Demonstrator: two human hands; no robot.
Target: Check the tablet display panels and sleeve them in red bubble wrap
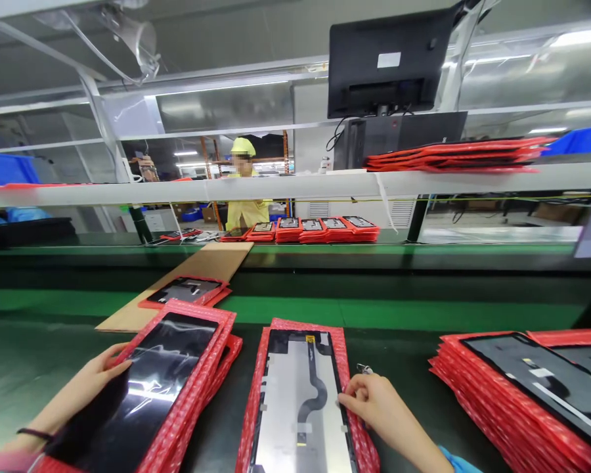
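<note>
My left hand (103,368) grips the left edge of a glossy black display screen (162,368), its thumb over the rim. This screen lies face up on a stack of red bubble-wrap sleeves (201,387). In the middle, a second display panel (285,387) lies back side up on red bubble wrap (362,447), showing a silver backing and a dark ribbon cable (315,387). My right hand (369,401) is closed, its thumb and fingertips pinching that panel's right edge. A small metallic item (364,369) shows just behind the right fingers; its kind is unclear.
At right stands a tall stack of red bubble-wrap sleeves (492,401) with panels on top. Beyond the left stack, another panel (187,289) rests on a cardboard sheet (128,315). Wrapped panels (325,226) line the rear ledge. A monitor (389,59) and a co-worker (246,210) are farther back.
</note>
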